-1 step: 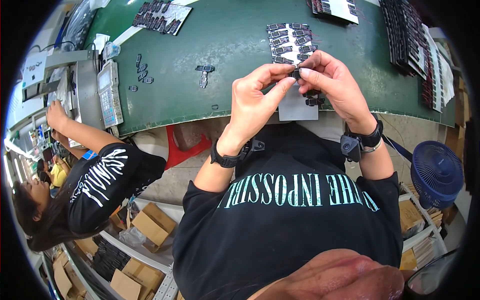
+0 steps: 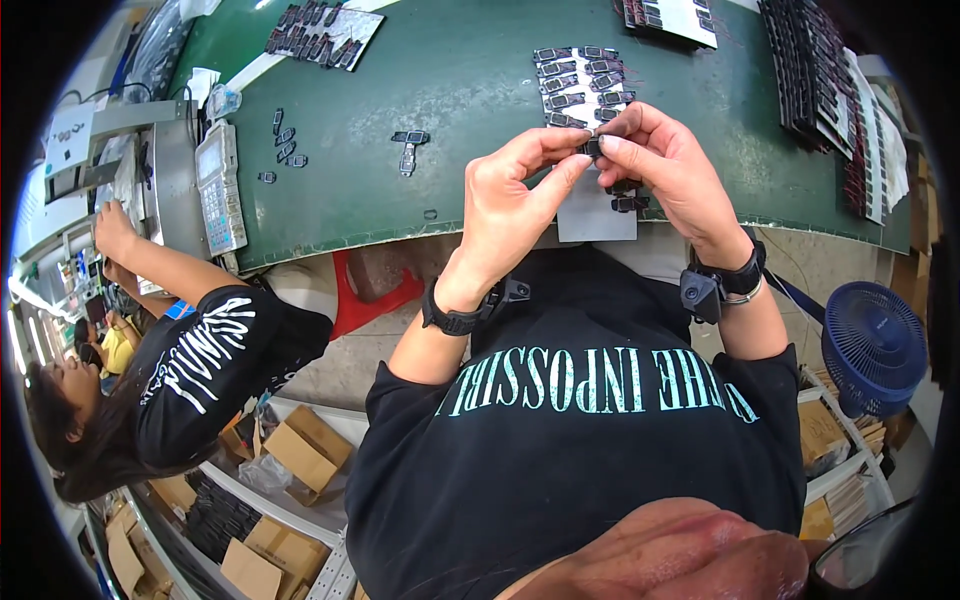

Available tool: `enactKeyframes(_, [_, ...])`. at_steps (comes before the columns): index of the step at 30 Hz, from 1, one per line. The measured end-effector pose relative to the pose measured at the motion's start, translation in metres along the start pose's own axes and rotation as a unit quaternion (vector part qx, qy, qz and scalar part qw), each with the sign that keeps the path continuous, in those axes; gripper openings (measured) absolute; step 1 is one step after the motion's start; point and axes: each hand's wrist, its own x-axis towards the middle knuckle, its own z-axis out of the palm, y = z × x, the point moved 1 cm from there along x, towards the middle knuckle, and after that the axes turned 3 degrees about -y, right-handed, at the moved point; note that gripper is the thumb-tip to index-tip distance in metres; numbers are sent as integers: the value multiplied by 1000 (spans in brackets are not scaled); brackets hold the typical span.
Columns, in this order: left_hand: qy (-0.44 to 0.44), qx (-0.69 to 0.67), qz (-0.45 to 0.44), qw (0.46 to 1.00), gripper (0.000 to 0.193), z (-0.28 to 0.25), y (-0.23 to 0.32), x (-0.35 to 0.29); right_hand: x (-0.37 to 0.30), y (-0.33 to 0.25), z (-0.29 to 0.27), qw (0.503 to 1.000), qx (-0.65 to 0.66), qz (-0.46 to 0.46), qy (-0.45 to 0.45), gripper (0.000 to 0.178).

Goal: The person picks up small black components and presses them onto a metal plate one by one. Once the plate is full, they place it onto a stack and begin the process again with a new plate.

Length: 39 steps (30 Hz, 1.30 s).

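Note:
Over the near edge of the green worktable [image 2: 470, 130], my left hand [image 2: 512, 190] and my right hand [image 2: 668, 172] meet fingertip to fingertip. Between them they pinch a small black rectangular part [image 2: 592, 148], perhaps a miniature speaker; fingers cover most of it. Beneath my hands lies a pale board [image 2: 597, 222], jutting slightly over the table edge. Wired black modules [image 2: 565, 100] sit in two columns on its far portion. Beside the fingers of my right hand another black module [image 2: 628, 204] rests on the board.
Loose modules [image 2: 409, 150] and several more small parts [image 2: 285, 137] lie to the left. Loaded boards [image 2: 325, 35] stand at the back; a stack [image 2: 815, 80] rises at right. A co-worker [image 2: 220, 350] sits left by a keypad device [image 2: 218, 190]. A blue fan [image 2: 875, 345] stands right.

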Motion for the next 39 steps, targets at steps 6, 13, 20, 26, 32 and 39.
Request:
enactKeyframes(6, [21, 28, 25, 999, 23, 1, -1, -1, -3, -3, 3, 998, -34, -46, 40, 15])
enactKeyframes(13, [-1, 0, 14, 1000, 26, 3, -2, -4, -8, 0, -4, 999, -34, 11, -10, 20])
enactKeyframes(20, [-9, -25, -11, 1000, 25, -2, -1, -5, -6, -1, 8, 1000, 21, -17, -4, 23])
enactKeyframes(26, [4, -35, -7, 999, 23, -6, 0, -7, -2, 9, 12, 999, 0, -43, -7, 23])
enactKeyframes(32, [23, -41, -22, 999, 20, -3, -2, -8, -3, 13, 22, 989, -108, -97, 27, 23])
enactKeyframes(39, [-6, -21, -54, 998, 21, -8, 3, -6, -12, -8, 32, 942, -301, -128, 73, 21])
